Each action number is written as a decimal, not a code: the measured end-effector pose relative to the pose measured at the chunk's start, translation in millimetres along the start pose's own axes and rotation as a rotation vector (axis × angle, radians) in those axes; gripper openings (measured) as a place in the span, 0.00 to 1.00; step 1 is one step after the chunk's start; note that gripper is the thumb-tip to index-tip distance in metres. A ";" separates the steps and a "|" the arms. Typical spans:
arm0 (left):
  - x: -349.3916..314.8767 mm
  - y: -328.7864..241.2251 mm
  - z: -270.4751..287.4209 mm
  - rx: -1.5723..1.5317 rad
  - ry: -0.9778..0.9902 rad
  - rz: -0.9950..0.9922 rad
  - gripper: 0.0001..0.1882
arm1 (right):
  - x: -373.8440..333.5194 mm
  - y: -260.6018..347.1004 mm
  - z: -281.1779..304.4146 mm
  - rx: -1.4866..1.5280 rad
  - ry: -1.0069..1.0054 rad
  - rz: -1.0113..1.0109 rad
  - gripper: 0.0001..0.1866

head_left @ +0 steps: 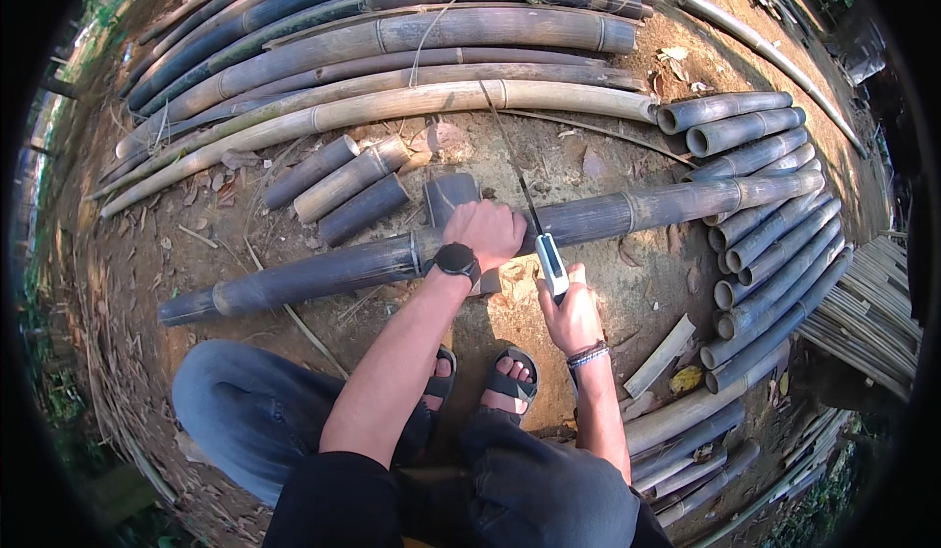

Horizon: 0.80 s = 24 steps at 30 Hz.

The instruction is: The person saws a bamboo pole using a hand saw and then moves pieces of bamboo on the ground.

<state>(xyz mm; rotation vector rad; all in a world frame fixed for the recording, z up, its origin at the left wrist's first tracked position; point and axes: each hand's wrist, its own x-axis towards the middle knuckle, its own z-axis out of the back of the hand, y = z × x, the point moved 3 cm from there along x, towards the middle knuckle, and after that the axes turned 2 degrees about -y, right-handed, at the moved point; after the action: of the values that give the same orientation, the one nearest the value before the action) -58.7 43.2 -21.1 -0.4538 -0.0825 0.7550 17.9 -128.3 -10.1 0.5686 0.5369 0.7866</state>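
A long dark bamboo pole (323,272) lies crosswise before my feet, raised in the middle on a short bamboo piece (451,195). My left hand (487,231), below a black wristwatch, is wrapped over the pole and presses it there. Just right of it, my right hand (571,315) grips the handle of a handsaw (552,266). The saw's thin dark blade points away from me and crosses the pole close beside my left hand. Whether its teeth sit in a cut cannot be made out.
Three short bamboo pieces (351,177) lie beyond the pole on the left. Long bamboo poles (392,38) are laid side by side at the back. Many cut bamboo lengths (774,244) are stacked at the right, near a bundle of split strips (872,313). Dry leaves litter the dirt.
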 end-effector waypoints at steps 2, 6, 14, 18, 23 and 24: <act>-0.6 -1.2 0.3 0.007 0.041 -0.002 0.22 | -13.5 -9.3 -2.1 0.097 -0.054 0.041 0.17; -1.0 -4.1 -2.9 0.019 -0.005 -0.001 0.21 | -10.9 -2.8 0.0 0.098 -0.049 0.003 0.17; -2.3 -2.6 -4.4 0.092 -0.032 -0.041 0.19 | -16.9 -16.0 -7.1 0.046 -0.108 0.178 0.18; -1.7 0.5 -1.9 0.066 -0.045 -0.010 0.19 | -3.9 -4.3 -1.5 0.040 0.014 0.014 0.16; -2.7 -5.3 -2.6 0.027 -0.005 -0.020 0.20 | -14.2 -11.6 -4.1 0.126 -0.031 0.055 0.18; -2.8 -4.5 -1.7 0.016 -0.030 0.009 0.20 | 1.3 -10.5 -6.1 0.121 -0.030 0.003 0.17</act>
<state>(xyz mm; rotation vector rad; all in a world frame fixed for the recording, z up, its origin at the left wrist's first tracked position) -57.4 37.9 -20.5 -0.4279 -0.1028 0.7705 20.0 -131.7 -21.6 0.6923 0.5587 0.7510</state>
